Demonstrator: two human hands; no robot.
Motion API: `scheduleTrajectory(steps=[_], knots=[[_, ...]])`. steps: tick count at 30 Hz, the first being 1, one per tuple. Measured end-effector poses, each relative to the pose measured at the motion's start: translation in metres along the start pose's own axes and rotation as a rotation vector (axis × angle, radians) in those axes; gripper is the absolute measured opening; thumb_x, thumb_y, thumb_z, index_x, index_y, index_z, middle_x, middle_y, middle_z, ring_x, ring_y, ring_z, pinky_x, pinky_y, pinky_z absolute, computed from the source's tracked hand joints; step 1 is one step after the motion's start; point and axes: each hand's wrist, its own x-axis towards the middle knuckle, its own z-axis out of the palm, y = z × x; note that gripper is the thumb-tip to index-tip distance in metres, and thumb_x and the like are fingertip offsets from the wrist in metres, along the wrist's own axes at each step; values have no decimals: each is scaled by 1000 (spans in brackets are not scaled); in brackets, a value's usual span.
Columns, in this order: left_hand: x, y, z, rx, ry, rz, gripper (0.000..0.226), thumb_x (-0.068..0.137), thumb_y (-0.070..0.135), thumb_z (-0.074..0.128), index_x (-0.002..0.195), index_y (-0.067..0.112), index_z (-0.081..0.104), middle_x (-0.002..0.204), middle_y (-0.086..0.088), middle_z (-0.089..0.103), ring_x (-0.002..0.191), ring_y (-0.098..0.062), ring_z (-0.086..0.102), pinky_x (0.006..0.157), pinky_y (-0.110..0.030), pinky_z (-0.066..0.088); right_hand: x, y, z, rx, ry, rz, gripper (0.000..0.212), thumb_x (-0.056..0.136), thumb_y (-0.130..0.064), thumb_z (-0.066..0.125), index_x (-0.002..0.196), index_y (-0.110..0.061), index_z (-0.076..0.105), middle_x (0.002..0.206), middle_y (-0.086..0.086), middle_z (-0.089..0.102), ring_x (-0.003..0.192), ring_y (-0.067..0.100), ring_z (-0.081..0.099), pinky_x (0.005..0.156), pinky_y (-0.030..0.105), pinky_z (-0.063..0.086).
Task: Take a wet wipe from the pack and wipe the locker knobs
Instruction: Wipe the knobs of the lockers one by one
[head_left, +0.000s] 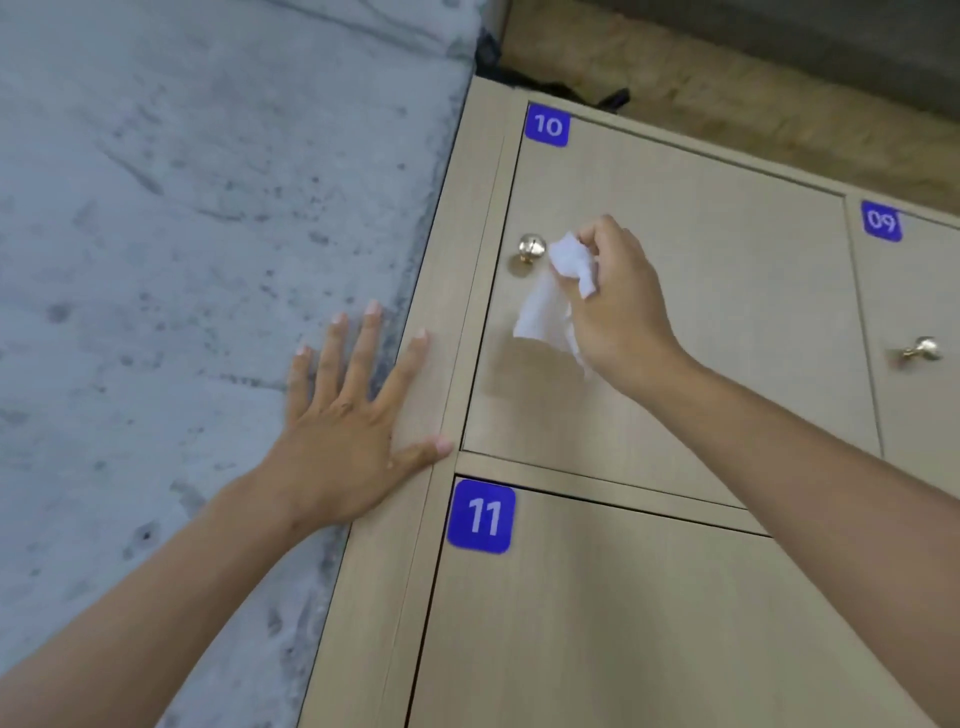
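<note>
Right grip: the right hand (618, 306), at centre frame, pinches a bunched white wipe (558, 291) between thumb and fingertips, closed firmly on it; a loose tail of the wipe hangs down against the door.

Wipe to knob: the bunched end sits just beside the brass knob (531, 248) of door 10 (675, 312), to its right, and looks apart from it or barely grazing it.

Left grip: the left hand (353, 431) lies flat and open, fingers spread, on the locker's side panel (441, 322) at centre left, holding nothing, seemingly bracing the person.

Step in hand: wiping the knob on door 10, judged to be at the point of contact.

How to do it well: bring the damp wad fully over the knob's cap, cup it, then twist round the stem so the underside and neck are cleaned too; gather the hanging tail into the palm so it does not drag on the door.

Watch for: pressing sideways may swing the door; the braced left hand should help.

Still to do: the knob on door 09 (922, 349) at the right edge; door 11 (623, 623) at lower centre shows no knob in frame.

Pack: not in view.
</note>
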Motion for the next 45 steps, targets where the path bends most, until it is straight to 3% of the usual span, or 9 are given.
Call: scheduleTrajectory(steps=[5,8,11,22,27,31,36,41,45], knots=[[0,0,1,16,4,-1,101,70,92,-3,154,43,-32,164,-1,-43,152,-30,-37,122,-52,-19,43,5,28,-205,-47,-12,14,94,-14,47,107,-12,43,111,9,54,88,24,55,67,37,49],[0,-1,2,9,28,6,101,71,92,-3,155,43,-30,165,-2,-41,153,-30,-35,123,-53,-17,47,4,38,-380,-52,-85,21,95,-12,45,116,-9,42,97,6,53,75,23,51,51,30,34],[-2,-1,3,11,37,10,100,72,91,-2,155,42,-30,165,-2,-40,153,-30,-35,122,-52,-17,57,1,46,-511,-49,-86,29,87,-8,41,114,-12,52,90,4,56,76,25,50,59,31,31],[-2,0,2,25,21,11,101,69,88,-11,154,39,-33,163,-4,-44,151,-31,-38,122,-55,-18,65,7,61,-642,145,-54,28,95,-17,39,117,-7,52,87,3,52,75,25,48,65,34,33],[-2,-2,2,19,4,22,101,70,88,-10,155,38,-32,163,-5,-44,151,-32,-38,122,-55,-18,79,12,56,-514,129,56,28,95,-22,43,118,-13,57,106,6,66,92,26,60,69,31,39],[-2,-2,2,27,-1,16,102,69,87,-12,155,37,-33,164,-7,-43,152,-34,-36,122,-56,-16,62,9,56,-615,69,-36,28,96,-24,40,116,-8,51,91,4,56,78,26,51,65,34,37],[-3,-2,-1,-19,19,7,101,78,90,5,160,37,-21,168,-7,-34,155,-33,-30,122,-55,-15,86,8,56,-542,65,109,28,97,-24,42,118,-11,57,110,8,67,98,28,63,71,31,40],[-3,30,-12,-144,28,-40,105,81,79,33,163,32,-14,171,-12,-24,158,-33,-22,124,-55,-9,79,20,15,-295,-117,53,17,92,-13,45,98,-10,61,103,10,65,97,29,63,78,32,48],[3,82,-17,-215,25,26,101,88,71,48,163,33,-9,172,-11,-20,158,-31,-21,124,-53,-9,55,61,-25,-260,-82,74,7,89,-11,47,91,-16,52,90,-1,59,69,6,58,49,7,34]])
